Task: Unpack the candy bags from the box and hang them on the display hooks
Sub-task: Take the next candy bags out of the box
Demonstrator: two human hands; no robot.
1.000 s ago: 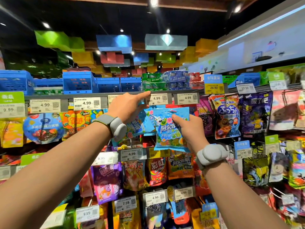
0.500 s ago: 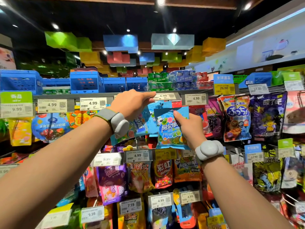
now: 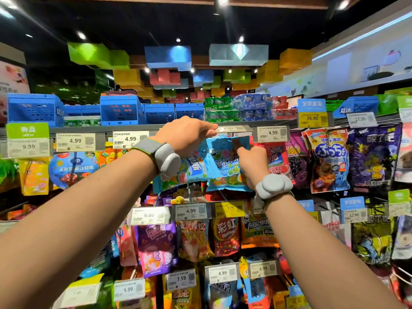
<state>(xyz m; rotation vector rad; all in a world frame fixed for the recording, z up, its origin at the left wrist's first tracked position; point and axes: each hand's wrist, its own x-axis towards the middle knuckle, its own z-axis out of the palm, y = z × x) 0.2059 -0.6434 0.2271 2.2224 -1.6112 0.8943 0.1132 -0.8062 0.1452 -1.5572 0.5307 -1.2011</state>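
Note:
A blue candy bag (image 3: 225, 162) with white lettering is held up against the top row of the display. My right hand (image 3: 252, 163) grips it from the right side, thumb across its front near the top. My left hand (image 3: 186, 136) reaches to the price tag holder (image 3: 231, 129) at the hook's front end and pinches it, tilting it up. Behind my left wrist hang more blue bags of the same kind (image 3: 194, 170). The hook itself is hidden by the bag and my fingers. The box is out of view.
Rows of hanging candy bags fill the rack, each with a price tag such as the 4.99 tag (image 3: 272, 133) to the right. A blue and orange bag (image 3: 327, 159) hangs at right. Blue crates (image 3: 120, 110) and gum packs (image 3: 238, 107) sit on the top shelf.
My right hand raised the blue bag closer to the top rail, under the tag. My left hand's fingers lifted the price tag holder. The camera shifted slightly.

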